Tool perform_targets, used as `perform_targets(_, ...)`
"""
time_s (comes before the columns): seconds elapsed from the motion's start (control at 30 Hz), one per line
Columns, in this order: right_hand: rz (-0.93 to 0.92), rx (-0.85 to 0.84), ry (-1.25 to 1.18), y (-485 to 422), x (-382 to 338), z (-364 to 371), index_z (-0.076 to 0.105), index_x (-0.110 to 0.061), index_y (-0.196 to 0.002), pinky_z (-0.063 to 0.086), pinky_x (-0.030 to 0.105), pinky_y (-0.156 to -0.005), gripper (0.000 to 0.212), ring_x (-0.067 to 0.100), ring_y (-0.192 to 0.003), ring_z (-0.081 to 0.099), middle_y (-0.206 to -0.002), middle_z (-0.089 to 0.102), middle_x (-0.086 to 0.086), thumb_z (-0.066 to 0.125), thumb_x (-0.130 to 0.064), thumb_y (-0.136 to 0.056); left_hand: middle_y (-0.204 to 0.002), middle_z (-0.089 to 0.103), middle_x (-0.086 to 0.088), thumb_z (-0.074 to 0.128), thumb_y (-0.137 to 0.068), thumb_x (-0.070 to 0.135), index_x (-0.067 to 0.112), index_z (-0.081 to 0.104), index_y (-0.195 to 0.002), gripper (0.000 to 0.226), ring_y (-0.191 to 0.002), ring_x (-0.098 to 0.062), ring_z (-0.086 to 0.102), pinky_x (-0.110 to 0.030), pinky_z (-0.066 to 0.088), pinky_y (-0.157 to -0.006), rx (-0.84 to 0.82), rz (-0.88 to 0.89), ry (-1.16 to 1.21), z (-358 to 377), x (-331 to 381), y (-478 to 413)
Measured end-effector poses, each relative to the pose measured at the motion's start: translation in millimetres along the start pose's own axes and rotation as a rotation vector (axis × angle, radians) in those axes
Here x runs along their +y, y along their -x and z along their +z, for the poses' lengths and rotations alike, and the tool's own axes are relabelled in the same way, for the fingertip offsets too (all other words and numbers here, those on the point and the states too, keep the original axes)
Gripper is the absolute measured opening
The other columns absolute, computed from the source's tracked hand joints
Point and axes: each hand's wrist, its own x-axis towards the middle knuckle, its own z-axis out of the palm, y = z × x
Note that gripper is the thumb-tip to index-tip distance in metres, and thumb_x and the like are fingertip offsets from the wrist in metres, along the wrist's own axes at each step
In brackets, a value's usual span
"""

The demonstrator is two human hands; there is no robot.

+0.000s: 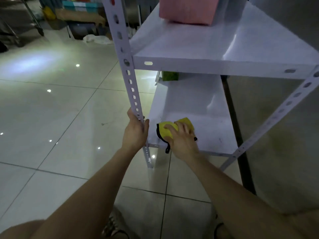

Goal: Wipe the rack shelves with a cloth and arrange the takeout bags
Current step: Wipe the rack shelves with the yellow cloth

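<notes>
Centre of frame: the left hand [136, 133] grips the white rack's perforated front post [128, 73]. Just to its right, the right hand [181, 140] holds a bunched yellow cloth [164, 133] down on the lower shelf [198, 104]. A green bag [170, 75] stands at that shelf's back. At the top of the frame, a pink bag [188, 9] stands on the upper shelf [207, 44].

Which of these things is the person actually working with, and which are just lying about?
In the job: yellow cloth under the right hand, lower shelf, upper shelf, pink bag on it, green bag at the lower shelf's back, rack post gripped by the left hand.
Lying about: white plastic bag on the floor, cardboard boxes, teal box.
</notes>
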Motion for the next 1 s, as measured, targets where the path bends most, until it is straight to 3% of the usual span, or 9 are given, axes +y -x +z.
perform_targets(0.07,-0.013,-0.07,0.022,4.7,4.0,29.3,0.042,-0.041,-0.158,0.024,0.057,-0.12,0.048,0.031,-0.156,0.021,-0.168,0.029,0.003,0.041,-0.044,-0.11,-0.083,0.066,-0.002,0.05,-0.103,0.032,0.024,0.022,-0.135,0.043,-0.062,-0.033,0.064,-0.036,0.044,-0.053,0.059,-0.025,-0.01,10.0,-6.4,2.6)
perform_targets(0.17,-0.028,0.024,-0.028,9.7,11.6,44.3,0.058,-0.038,-0.147,0.026,0.064,-0.116,0.042,0.036,-0.151,0.034,-0.16,0.044,0.003,0.052,-0.04,-0.106,-0.074,0.06,0.001,0.045,-0.095,0.03,0.023,0.023,-0.135,0.047,-0.057,-0.033,0.058,-0.036,0.042,-0.055,0.117,-0.062,-0.046,14.8,-6.1,5.1)
perform_targets(0.3,0.055,0.076,-0.039,-22.2,28.7,45.4,0.063,-0.038,-0.143,0.028,0.06,-0.115,0.038,0.035,-0.144,0.04,-0.155,0.05,0.002,0.052,-0.04,-0.106,-0.074,0.056,0.009,0.046,-0.093,0.03,0.008,0.029,-0.14,0.054,-0.062,-0.036,0.061,-0.037,0.044,-0.059,0.118,-0.05,-0.079,12.2,-5.5,5.9)
perform_targets(0.4,0.198,0.034,-0.029,-70.3,41.6,51.0,0.049,-0.042,-0.154,0.02,0.061,-0.12,0.044,0.033,-0.15,0.026,-0.163,0.036,0.002,0.041,-0.045,-0.11,-0.074,0.057,0.012,0.047,-0.096,0.033,0.003,0.029,-0.141,0.057,-0.061,-0.029,0.063,-0.038,0.049,-0.058,0.102,-0.019,-0.071,9.9,-11.5,5.6)
perform_targets(0.5,0.267,0.021,-0.033,-132.7,43.9,54.4,0.04,-0.045,-0.157,0.017,0.067,-0.118,0.046,0.037,-0.148,0.024,-0.164,0.03,0.005,0.034,-0.047,-0.111,-0.071,0.058,0.008,0.046,-0.098,0.033,0.0,0.028,-0.141,0.057,-0.056,-0.025,0.06,-0.038,0.049,-0.055,0.099,0.024,-0.077,8.0,-12.7,6.5)
perform_targets(0.63,0.197,-0.093,-0.07,-217.3,17.0,58.6,0.035,-0.043,-0.157,0.018,0.069,-0.118,0.047,0.044,-0.147,0.021,-0.164,0.024,0.013,0.035,-0.038,-0.11,-0.084,0.066,-0.007,0.045,-0.099,0.032,-0.001,0.024,-0.149,0.064,-0.063,-0.037,0.065,-0.052,0.058,-0.06,0.079,0.041,-0.091,4.2,-8.3,9.0)
perform_targets(0.73,0.177,-0.072,-0.083,-242.9,-6.1,65.7,0.038,-0.05,-0.156,0.011,0.073,-0.118,0.047,0.04,-0.148,0.022,-0.161,0.029,0.008,0.031,-0.043,-0.109,-0.093,0.065,-0.004,0.043,-0.1,0.039,0.0,0.021,-0.152,0.069,-0.068,-0.038,0.067,-0.053,0.06,-0.063,0.09,0.051,-0.101,3.4,-7.7,9.3)
perform_targets(0.87,0.073,-0.01,-0.029,-196.9,-13.6,66.2,0.047,-0.045,-0.153,0.023,0.069,-0.115,0.045,0.038,-0.144,0.031,-0.154,0.04,0.009,0.034,-0.045,-0.11,-0.094,0.067,-0.012,0.04,-0.101,0.044,-0.004,0.022,-0.152,0.071,-0.07,-0.044,0.067,-0.053,0.059,-0.063,0.097,0.059,-0.134,1.0,-4.7,7.6)
perform_targets(1.0,-0.017,0.06,-0.028,-80.1,-22.5,69.0,0.056,-0.041,-0.144,0.028,0.065,-0.112,0.039,0.037,-0.141,0.037,-0.15,0.046,0.006,0.041,-0.043,-0.108,-0.084,0.066,-0.015,0.039,-0.1,0.046,-0.008,0.029,-0.143,0.071,-0.065,-0.045,0.064,-0.049,0.052,-0.057,0.095,0.059,-0.113,-1.9,0.0,7.7)
